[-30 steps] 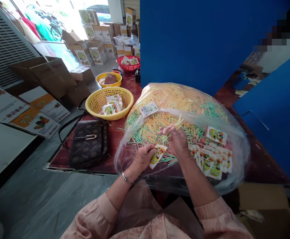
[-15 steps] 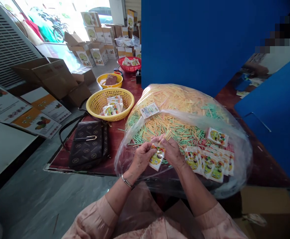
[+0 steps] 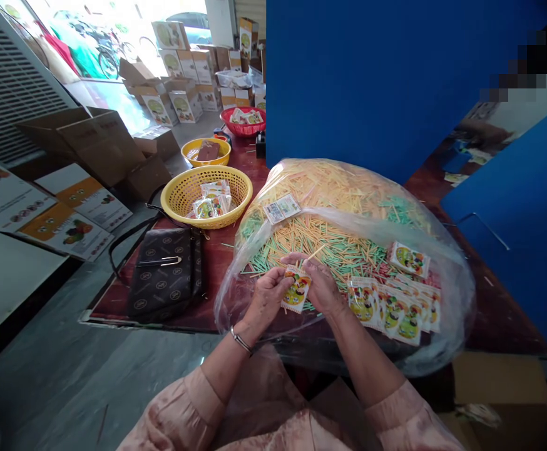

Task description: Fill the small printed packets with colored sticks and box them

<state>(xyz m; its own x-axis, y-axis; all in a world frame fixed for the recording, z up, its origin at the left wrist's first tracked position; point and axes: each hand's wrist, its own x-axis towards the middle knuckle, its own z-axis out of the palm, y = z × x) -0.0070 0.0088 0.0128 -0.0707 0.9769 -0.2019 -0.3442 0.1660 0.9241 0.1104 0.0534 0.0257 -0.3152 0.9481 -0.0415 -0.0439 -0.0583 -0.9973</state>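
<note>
My left hand [image 3: 272, 292] pinches a small printed packet [image 3: 296, 291] at its left side. At the packet's top edge, my right hand [image 3: 321, 285] is closed on thin pale sticks [image 3: 316, 252], one of which juts up to the right. Some stick ends show at the packet's mouth; how deep they go is hidden by the fingers. Behind both hands lies a large clear plastic bag [image 3: 452, 300] full of orange, yellow and green sticks [image 3: 301, 241]. A row of printed packets [image 3: 395, 310] rests on the bag to the right, with a single packet [image 3: 409, 259] above it.
Another packet [image 3: 283, 208] lies on the bag's upper left. A yellow basket [image 3: 170, 203] with packets and a dark handbag [image 3: 161, 275] stand on the left of the table [image 3: 114, 307]. Blue panels [image 3: 339, 75] rise behind. Cartons [image 3: 90, 144] crowd the left floor.
The bunch of sticks in my right hand now shows less above the packet, with one stick slanting right. The packet has tilted more upright and risen slightly.
</note>
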